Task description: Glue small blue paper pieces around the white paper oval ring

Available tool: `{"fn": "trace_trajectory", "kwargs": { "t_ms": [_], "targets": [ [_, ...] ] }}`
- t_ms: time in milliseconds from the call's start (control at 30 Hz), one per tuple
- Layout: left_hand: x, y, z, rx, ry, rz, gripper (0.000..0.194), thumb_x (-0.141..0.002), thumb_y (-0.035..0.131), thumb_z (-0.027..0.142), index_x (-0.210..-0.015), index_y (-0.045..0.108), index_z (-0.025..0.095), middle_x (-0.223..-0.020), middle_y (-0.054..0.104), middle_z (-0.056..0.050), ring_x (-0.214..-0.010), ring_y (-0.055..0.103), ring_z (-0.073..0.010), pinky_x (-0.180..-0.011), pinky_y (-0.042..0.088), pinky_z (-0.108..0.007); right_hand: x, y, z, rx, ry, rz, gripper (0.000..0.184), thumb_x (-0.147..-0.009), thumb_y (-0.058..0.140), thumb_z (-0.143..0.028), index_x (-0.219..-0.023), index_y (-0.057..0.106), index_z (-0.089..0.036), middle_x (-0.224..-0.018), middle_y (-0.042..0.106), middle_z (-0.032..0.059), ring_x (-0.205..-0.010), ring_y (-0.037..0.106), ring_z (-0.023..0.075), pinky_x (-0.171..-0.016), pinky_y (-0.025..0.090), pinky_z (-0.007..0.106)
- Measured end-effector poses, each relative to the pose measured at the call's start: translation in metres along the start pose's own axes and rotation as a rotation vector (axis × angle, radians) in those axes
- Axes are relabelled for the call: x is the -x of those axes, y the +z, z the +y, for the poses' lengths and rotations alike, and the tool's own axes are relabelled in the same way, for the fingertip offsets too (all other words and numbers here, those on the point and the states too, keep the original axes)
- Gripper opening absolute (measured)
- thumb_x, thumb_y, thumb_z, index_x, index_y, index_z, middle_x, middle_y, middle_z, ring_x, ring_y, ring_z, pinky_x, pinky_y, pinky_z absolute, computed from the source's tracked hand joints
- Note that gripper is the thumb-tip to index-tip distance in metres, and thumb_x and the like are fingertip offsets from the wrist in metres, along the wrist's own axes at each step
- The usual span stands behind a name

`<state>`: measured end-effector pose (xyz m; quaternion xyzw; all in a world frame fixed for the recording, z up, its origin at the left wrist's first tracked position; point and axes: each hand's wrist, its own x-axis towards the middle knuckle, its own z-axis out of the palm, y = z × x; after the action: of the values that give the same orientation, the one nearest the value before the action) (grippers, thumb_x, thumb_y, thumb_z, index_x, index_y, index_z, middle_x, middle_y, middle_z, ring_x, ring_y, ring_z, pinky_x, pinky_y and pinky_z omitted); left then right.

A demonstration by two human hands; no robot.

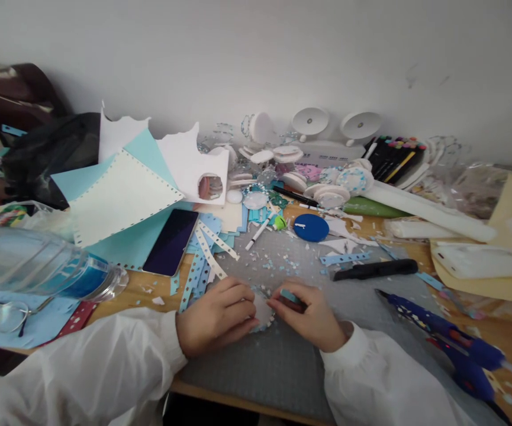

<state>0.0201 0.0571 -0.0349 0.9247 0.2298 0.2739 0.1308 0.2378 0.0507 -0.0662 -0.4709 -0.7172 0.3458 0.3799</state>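
A small white disc (262, 310) with pale blue and white bits along its rim lies between my hands on the grey cutting mat (256, 370). My left hand (218, 316) has its fingers curled over the disc's left side. From the right, my right hand (311, 316) reaches to the disc's edge with fingers pinched. A short teal tool (291, 297) is tucked in that hand; its kind is not clear. Small paper scraps are scattered on the mat just beyond the hands. Punched paper strips (200, 266) lie beside my left hand.
On the right lie a black utility knife (375, 270) and a blue glue gun (446, 331). A blue round lid (311, 228) and several decorated white discs stand farther back. On the left are a phone (171, 242), a water bottle (38, 263), glasses (9, 315) and paper sheets (122, 198).
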Motion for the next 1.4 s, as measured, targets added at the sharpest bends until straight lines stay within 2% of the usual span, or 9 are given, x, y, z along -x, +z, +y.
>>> {"fn": "trace_trajectory", "kwargs": {
  "t_ms": [233,400,500,633,733,833,1067,1267,1400],
  "targets": [
    [-0.003,0.001,0.001,0.063,-0.025,0.04,0.004,-0.089,0.055,0.012,-0.088,0.058,0.014,-0.091,0.062,-0.008,-0.095,0.055,-0.0176,-0.087,0.047,-0.029,0.001,-0.002,-0.003,-0.04,0.048,0.042,0.022,-0.081,0.063,-0.037,-0.066,0.064,-0.021,-0.062,0.061,0.002,-0.065,0.055,0.018,-0.061,0.041,0.03],
    [-0.001,-0.004,-0.002,0.108,-0.03,-0.029,0.009,-0.09,0.054,0.014,-0.098,0.058,0.015,-0.1,0.064,-0.009,-0.103,0.057,-0.0179,-0.093,0.047,-0.031,0.001,-0.007,0.003,-0.281,0.171,0.266,0.04,-0.091,0.045,-0.05,-0.075,0.067,-0.021,-0.067,0.06,0.0026,-0.067,0.054,0.0175,-0.064,0.041,0.03],
    [0.004,-0.008,-0.002,0.086,-0.024,-0.065,0.029,-0.089,0.058,0.021,-0.117,0.054,0.016,-0.118,0.062,-0.013,-0.114,0.054,-0.0211,-0.098,0.045,-0.036,0.0,-0.01,0.011,-0.367,0.223,0.41,0.049,-0.092,0.038,-0.055,-0.074,0.068,-0.021,-0.067,0.058,0.0033,-0.069,0.053,0.0183,-0.065,0.041,0.031],
    [0.008,-0.011,0.002,0.02,-0.149,-0.074,0.056,-0.083,0.066,0.035,-0.132,0.043,0.018,-0.133,0.053,-0.017,-0.122,0.05,-0.0264,-0.1,0.045,-0.042,-0.004,-0.01,0.014,-0.512,0.326,0.438,0.051,-0.091,0.038,-0.059,-0.067,0.062,-0.021,-0.051,0.044,-0.0015,-0.049,0.041,0.014,-0.049,0.034,0.028],
    [0.004,-0.006,0.005,-0.018,-0.24,-0.076,0.085,-0.07,0.075,0.048,-0.137,0.035,0.014,-0.136,0.047,-0.021,-0.125,0.046,-0.0329,-0.102,0.043,-0.05,-0.007,-0.009,0.01,-0.636,0.328,0.472,0.044,-0.086,0.048,-0.059,-0.07,0.062,-0.021,-0.058,0.052,-0.0006,-0.049,0.044,0.0125,-0.048,0.036,0.027],
    [-0.003,0.004,0.004,-0.024,-0.278,-0.102,0.102,-0.058,0.081,0.054,-0.137,0.033,0.011,-0.135,0.048,-0.023,-0.124,0.046,-0.0368,-0.102,0.041,-0.055,-0.01,-0.01,0.008,-0.717,0.296,0.484,0.035,-0.082,0.06,-0.054,-0.074,0.064,-0.02,-0.073,0.061,0.0019,-0.06,0.054,0.0133,-0.058,0.044,0.027],
    [-0.012,0.018,-0.005,0.117,-0.336,-0.079,0.067,-0.068,0.078,0.043,-0.122,0.049,0.016,-0.118,0.062,-0.013,-0.109,0.057,-0.029,-0.096,0.046,-0.046,-0.012,-0.017,0.023,-0.535,0.249,0.369,0.018,-0.081,0.068,-0.04,-0.087,0.067,-0.023,-0.084,0.065,0.0016,-0.071,0.061,0.0145,-0.069,0.049,0.027],
    [-0.008,0.018,-0.01,0.247,-0.417,-0.032,0.061,-0.07,0.078,0.038,-0.12,0.05,0.019,-0.118,0.061,-0.01,-0.11,0.058,-0.0261,-0.095,0.047,-0.04,-0.015,-0.018,0.017,-0.432,0.231,0.413,0.016,-0.077,0.071,-0.036,-0.084,0.064,-0.023,-0.076,0.065,0.0001,-0.065,0.062,0.0146,-0.062,0.051,0.026],
    [-0.009,0.017,-0.011,0.314,-0.489,-0.042,0.055,-0.071,0.076,0.036,-0.118,0.051,0.02,-0.116,0.06,-0.008,-0.108,0.057,-0.0243,-0.094,0.047,-0.037,-0.018,-0.019,0.015,-0.362,0.174,0.423,0.011,-0.076,0.072,-0.032,-0.079,0.067,-0.022,-0.084,0.069,0.0031,-0.082,0.065,0.0174,-0.073,0.053,0.027]
  ]
}}
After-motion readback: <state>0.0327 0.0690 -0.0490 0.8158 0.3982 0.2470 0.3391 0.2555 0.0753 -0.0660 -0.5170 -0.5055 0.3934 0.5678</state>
